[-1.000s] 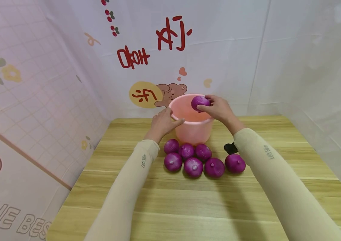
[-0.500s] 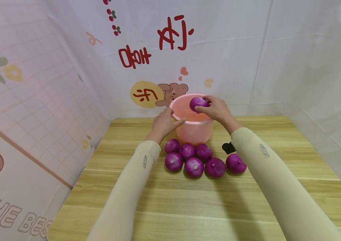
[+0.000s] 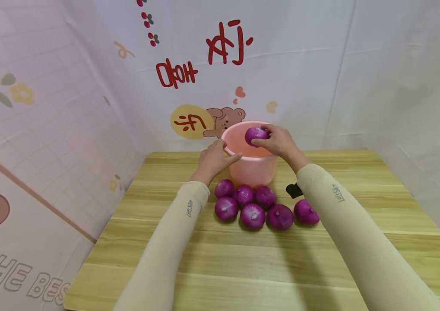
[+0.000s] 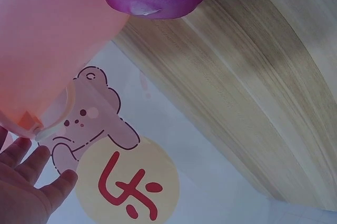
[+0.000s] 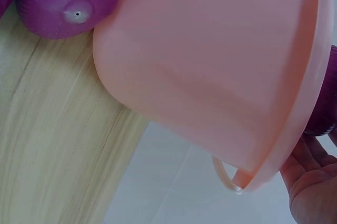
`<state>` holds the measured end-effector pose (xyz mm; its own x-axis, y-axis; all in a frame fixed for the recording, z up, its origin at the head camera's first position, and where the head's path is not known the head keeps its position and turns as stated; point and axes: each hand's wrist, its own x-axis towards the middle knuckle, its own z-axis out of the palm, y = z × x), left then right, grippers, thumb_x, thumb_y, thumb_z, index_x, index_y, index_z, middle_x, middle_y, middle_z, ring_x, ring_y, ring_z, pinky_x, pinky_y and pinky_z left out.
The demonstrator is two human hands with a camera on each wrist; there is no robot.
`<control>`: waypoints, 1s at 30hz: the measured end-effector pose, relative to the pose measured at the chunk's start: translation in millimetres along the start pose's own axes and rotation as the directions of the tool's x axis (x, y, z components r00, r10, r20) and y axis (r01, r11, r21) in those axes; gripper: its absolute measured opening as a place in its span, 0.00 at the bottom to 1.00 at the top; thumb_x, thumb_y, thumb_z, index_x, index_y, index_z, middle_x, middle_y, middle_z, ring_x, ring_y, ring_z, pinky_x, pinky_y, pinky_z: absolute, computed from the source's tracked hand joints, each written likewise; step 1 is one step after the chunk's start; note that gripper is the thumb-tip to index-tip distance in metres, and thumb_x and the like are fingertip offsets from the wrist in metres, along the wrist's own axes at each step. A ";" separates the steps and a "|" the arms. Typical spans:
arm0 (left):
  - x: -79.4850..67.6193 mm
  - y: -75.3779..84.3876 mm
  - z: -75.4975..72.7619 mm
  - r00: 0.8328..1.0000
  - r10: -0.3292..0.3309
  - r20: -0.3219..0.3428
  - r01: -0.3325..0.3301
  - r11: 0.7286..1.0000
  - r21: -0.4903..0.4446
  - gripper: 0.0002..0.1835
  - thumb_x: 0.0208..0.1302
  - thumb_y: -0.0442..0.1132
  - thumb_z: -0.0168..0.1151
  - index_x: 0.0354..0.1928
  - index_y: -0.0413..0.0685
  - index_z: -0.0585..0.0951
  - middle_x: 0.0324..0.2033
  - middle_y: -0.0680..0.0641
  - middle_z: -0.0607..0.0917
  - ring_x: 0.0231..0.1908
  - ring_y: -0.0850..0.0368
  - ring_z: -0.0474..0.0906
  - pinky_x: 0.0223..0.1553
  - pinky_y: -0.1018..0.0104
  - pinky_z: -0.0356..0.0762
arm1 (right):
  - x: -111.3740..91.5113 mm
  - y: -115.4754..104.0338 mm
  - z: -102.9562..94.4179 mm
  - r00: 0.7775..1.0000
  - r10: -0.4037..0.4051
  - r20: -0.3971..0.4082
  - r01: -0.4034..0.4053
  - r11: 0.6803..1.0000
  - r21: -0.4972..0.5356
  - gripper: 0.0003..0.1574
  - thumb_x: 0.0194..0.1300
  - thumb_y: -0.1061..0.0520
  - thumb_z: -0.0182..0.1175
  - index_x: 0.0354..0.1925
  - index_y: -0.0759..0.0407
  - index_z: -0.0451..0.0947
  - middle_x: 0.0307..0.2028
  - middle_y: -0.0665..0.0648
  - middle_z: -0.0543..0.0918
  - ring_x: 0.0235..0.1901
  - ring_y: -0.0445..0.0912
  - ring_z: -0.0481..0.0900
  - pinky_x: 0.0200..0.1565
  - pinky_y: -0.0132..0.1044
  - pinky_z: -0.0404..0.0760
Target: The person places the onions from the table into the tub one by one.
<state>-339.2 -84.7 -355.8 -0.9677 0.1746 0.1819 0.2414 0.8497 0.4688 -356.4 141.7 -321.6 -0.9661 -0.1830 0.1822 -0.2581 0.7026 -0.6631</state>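
Note:
My right hand (image 3: 282, 142) grips a purple onion (image 3: 254, 135) inside the mouth of a pink bucket (image 3: 254, 170), just below the rim's level. In the right wrist view, part of that onion (image 5: 325, 100) shows past the bucket's rim. On the bucket's left side my left hand (image 3: 213, 160) rests against the rim, thumb stretched along the near edge. Its spread fingers (image 4: 34, 166) touch the rim beside the handle joint in the left wrist view. Several more purple onions (image 3: 252, 216) sit in two rows before the bucket. The bucket's bottom is hidden.
Right of the bucket, a small black object (image 3: 293, 190) lies partly behind the right sleeve. The wooden table (image 3: 220, 268) meets printed white cloth walls (image 3: 301, 65) at the back and sides. The rightmost onion (image 3: 306, 212) is partly covered by the right sleeve.
The right hand, with the onion, has moved slightly left and lower into the bucket's mouth. The left hand stays at the rim. The whole view has shifted a little.

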 end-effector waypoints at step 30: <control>-0.8 1.7 -0.5 1.000 -0.006 0.002 0.006 1.000 0.004 0.40 0.59 0.70 0.60 0.61 0.46 0.71 0.50 0.48 0.79 0.52 0.53 0.73 0.61 0.50 0.64 | -0.1 13.5 10.8 1.000 -0.016 -0.016 0.017 0.997 0.076 0.43 0.62 0.50 0.69 0.68 0.68 0.66 0.64 0.70 0.71 0.60 0.63 0.74 0.60 0.53 0.74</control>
<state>-338.0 -83.6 -354.7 -0.9693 0.1702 0.1773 0.2350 0.8528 0.4664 -359.9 143.8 -338.5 -0.9616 -0.1836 0.2041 -0.2745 0.6449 -0.7132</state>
